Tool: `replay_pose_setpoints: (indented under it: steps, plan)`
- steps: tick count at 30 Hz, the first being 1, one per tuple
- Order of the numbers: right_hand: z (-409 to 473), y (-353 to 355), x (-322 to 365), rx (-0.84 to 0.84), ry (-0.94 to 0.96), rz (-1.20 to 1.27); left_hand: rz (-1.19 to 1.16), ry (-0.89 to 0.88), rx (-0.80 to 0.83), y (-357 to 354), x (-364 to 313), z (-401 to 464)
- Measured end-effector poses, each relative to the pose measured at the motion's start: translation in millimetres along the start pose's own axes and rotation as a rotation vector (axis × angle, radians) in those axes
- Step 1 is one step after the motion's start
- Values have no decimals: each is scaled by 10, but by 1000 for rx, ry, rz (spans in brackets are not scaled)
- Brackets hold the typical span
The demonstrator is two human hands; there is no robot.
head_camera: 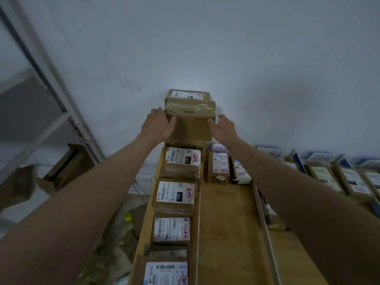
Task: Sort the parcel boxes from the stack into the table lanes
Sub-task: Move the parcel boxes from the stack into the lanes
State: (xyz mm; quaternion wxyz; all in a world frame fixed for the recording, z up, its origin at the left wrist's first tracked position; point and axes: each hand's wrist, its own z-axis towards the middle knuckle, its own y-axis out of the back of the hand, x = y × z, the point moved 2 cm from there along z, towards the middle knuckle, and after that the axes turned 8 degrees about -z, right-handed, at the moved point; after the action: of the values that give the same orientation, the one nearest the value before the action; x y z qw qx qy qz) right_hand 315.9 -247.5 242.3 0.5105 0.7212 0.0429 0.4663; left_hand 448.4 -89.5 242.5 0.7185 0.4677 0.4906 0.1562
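Head view: both hands [159,125] clasping stacked box [190,122].

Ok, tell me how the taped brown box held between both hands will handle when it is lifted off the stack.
The taped brown box probably stays stiff: its cardboard edges look square under the left hand and right hand. The glossy tape across it may be a little slippery. The labelled box appears to rest on or just behind it, so it might shift or tip.
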Motion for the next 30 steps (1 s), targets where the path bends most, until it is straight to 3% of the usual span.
replay_pose_setpoints:
  steps: [6,19,30]
  plan:
    - [83,-153,4,-29,-57,202,-282,63,-4,-96,-20,90]
    - [-694,53,-196,-299,-146,480,-584,96,-75,21,-42,-697]
    - [-1680,63,-713,-185,-215,754,-651,145,90,-179,-60,-1626]
